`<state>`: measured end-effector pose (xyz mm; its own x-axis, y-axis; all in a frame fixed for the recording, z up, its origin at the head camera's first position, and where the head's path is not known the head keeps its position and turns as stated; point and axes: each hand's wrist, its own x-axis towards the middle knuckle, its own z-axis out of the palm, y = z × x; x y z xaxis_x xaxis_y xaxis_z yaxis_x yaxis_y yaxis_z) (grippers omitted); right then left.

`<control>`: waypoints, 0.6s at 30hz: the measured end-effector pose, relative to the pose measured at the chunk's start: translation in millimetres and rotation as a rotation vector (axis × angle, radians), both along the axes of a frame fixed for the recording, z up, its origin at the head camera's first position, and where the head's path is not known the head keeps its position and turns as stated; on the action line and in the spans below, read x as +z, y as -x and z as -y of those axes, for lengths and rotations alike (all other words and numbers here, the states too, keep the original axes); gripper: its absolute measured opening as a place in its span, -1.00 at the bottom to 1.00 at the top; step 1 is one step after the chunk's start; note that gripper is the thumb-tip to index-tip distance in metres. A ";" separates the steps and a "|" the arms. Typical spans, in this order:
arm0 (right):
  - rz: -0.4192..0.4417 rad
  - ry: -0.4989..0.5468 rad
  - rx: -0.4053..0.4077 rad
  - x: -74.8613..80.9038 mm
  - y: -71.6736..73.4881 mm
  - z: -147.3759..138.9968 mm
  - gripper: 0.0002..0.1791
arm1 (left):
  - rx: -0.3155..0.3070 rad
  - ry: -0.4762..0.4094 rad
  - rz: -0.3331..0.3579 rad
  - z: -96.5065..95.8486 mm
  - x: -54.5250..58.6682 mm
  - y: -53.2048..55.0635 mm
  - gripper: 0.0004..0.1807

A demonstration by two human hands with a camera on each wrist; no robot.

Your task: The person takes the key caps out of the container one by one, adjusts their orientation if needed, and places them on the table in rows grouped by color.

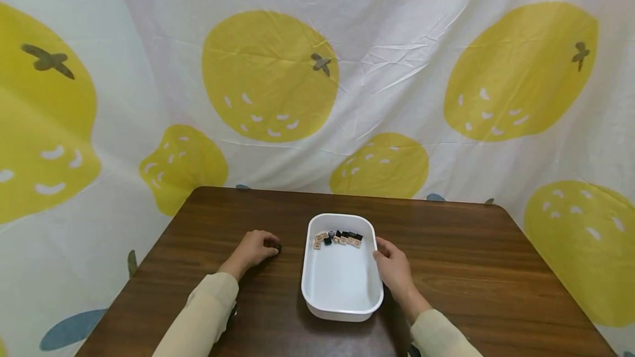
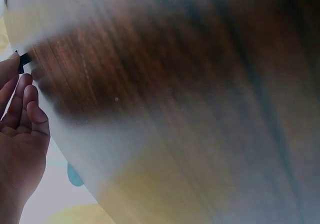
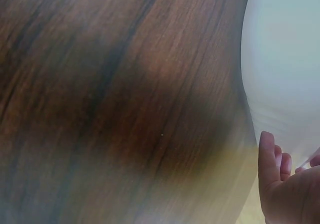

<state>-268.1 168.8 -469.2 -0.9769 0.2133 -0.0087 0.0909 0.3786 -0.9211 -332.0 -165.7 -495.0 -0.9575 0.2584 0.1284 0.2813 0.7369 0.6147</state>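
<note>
My left hand [image 1: 255, 248] is at the left of the table and pinches a small black block [image 1: 278, 248] between thumb and fingertips, low over the wood. The left wrist view has that black block [image 2: 23, 59] at its left edge, partly covered by the fingers. A white rectangular tub [image 1: 342, 289] with rounded corners stands to the right of this hand. My right hand [image 1: 394, 269] grips the tub's right rim, the thumb on the rim and the fingers along the outer wall. Several small tan blocks [image 1: 343, 240] and black blocks [image 1: 327, 241] lie toward the tub's far end.
The brown wood-grain table [image 1: 461, 269] reaches out on both sides of the tub. Behind it hangs a white cloth [image 1: 377, 87] printed with large yellow lemons, close to the table's far edge.
</note>
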 end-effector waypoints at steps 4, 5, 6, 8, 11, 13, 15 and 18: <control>0.000 -0.006 -0.003 0.1 0.3 -0.3 -0.57 | 0.004 0.002 0.006 0.5 -1.2 1.4 -0.78; 0.002 -0.006 -0.002 0.2 0.2 -0.4 -0.57 | 0.010 -0.003 0.014 0.6 -1.5 1.5 -0.77; 0.002 -0.007 0.000 0.1 0.0 -0.6 -0.57 | 0.014 -0.006 0.015 0.9 -1.7 1.6 -0.76; 0.003 -0.008 0.002 0.1 -0.3 -1.1 -0.57 | 0.020 -0.016 0.006 1.4 -2.1 2.3 -0.74; 0.005 -0.005 0.005 -0.7 -0.3 -1.5 -0.56 | 0.040 -0.045 -0.026 -0.3 -1.1 4.1 -0.73; 0.006 -0.007 0.004 -1.1 -0.3 -1.7 -0.56 | 0.059 -0.064 -0.046 -3.5 0.7 6.1 -0.73; 0.008 -0.010 0.003 -1.4 -0.4 -1.5 -0.56 | 0.085 -0.089 -0.056 -9.3 5.0 7.0 -0.73; 0.005 -0.016 -0.002 -1.3 -0.5 -1.4 -0.57 | 0.096 -0.132 -0.080 -20.6 13.7 7.6 -0.70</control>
<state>-267.5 170.2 -470.4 -0.9764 0.2156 -0.0103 0.0965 0.3933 -0.9143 -339.6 -145.2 -481.3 -0.9622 0.1425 0.2319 0.2657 0.6768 0.6865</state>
